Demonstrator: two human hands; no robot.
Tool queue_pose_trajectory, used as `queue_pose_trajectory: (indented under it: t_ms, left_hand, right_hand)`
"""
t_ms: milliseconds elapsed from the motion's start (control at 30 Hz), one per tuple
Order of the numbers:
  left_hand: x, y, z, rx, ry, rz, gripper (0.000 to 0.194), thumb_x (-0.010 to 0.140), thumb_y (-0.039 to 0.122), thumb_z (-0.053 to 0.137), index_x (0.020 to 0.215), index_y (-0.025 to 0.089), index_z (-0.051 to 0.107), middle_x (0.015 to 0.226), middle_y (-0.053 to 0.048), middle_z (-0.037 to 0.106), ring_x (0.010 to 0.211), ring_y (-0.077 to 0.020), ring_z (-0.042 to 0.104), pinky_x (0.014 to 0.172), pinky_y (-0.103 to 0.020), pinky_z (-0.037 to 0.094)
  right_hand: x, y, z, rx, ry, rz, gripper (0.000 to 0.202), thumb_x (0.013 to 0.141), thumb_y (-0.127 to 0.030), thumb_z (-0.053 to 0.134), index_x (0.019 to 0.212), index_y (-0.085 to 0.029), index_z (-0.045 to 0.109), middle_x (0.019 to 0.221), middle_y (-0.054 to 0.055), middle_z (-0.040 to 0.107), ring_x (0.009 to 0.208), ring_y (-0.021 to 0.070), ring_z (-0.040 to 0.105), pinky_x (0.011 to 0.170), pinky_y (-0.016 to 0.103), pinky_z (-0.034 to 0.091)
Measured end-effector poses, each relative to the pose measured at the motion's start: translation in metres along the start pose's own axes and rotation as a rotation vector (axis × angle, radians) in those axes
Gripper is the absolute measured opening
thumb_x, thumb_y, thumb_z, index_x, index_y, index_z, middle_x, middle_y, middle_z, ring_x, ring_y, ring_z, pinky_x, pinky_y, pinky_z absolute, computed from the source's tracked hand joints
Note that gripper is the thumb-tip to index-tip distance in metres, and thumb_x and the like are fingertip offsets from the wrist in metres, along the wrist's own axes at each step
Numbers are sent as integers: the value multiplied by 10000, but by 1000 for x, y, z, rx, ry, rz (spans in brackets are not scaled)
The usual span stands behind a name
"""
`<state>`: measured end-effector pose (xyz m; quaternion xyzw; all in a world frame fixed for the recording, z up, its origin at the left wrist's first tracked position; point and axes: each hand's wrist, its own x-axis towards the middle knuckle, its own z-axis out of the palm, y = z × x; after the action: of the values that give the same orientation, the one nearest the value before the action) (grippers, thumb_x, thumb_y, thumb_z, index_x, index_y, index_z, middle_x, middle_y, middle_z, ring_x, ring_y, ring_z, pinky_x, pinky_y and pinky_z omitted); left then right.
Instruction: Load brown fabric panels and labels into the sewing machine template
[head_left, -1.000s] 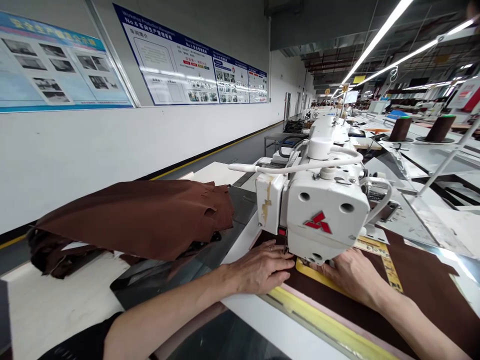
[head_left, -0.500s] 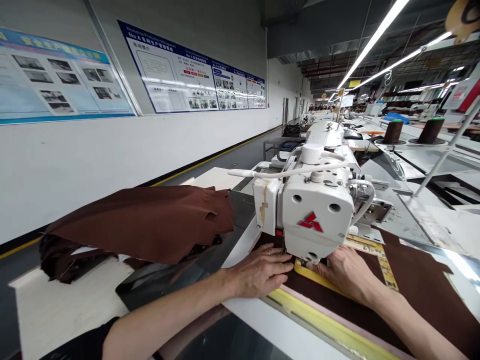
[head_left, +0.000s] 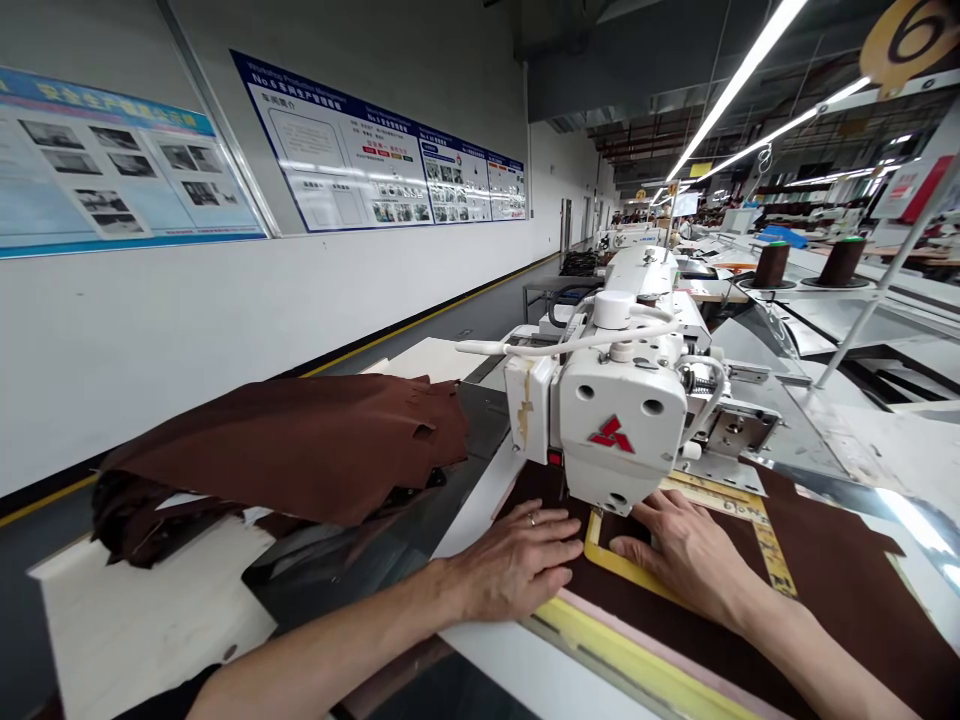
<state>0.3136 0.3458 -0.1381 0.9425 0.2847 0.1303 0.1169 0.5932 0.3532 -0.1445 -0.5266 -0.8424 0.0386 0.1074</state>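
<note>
Left hand [head_left: 517,562]: lies flat, wide, on brown fabric [head_left: 832,560], beside yellow frame [head_left: 630,573]
Right hand [head_left: 682,548]: rests over yellow frame; can't tell if gripping
Sewing machine [head_left: 619,435]: stands just beyond

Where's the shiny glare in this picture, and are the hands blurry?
Head view: a white streak crosses the wall board, and glare lights the tabletop beside the brown cloth; head view: left hand and right hand look fairly sharp.

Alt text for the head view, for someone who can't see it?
Left hand on dark brown fabric, right hand over a yellow frame, at a white sewing machine; a brown fabric pile lies to the left.
</note>
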Motion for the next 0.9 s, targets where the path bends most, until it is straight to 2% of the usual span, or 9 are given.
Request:
queue_pose_trajectory:
  t_ms: [167,433,600,733,900]
  left_hand:
    - [-9,9,0,10,2,-3,394,1000,253,497,1381,187,570,1492,-89,507,1406,-259,443,1200,-467,275]
    - [-16,25,-9,-14,15,12,320,985,260,528,1284,200,622,1428,-77,575,1328,-262,518,1167,-439,310]
    - [-10,31,-13,-35,75,85,245,977,230,545,1186,186,666,1363,-90,618,1246,-238,579,1135,-372,363]
    - [-5,35,-12,-14,60,102,190,977,233,548,1114,186,671,1297,-94,646,1216,-237,591,1117,-362,380]
    - [-6,37,-8,0,37,106,212,965,265,571,1144,196,660,1240,-96,664,1193,-248,597,1073,-359,419]
  right_hand:
    - [-7,-8,0,-17,-6,-10,276,970,-470,565,1126,-276,685,1267,78,598,1119,316,556,883,466,492]
    - [-19,-16,5,-40,-11,-4,500,992,-529,501,1387,-230,567,1409,91,546,1250,343,490,941,514,495]
    - [-27,-21,6,-52,5,-24,530,989,-563,488,1396,-233,567,1454,60,522,1277,335,485,989,514,482]
    - [-32,-24,9,-76,29,-43,523,976,-554,517,1392,-242,573,1458,46,521,1263,341,503,969,507,501]
    - [-39,-26,13,-91,55,-64,535,950,-561,567,1388,-254,579,1461,43,515,1240,351,518,934,506,519]
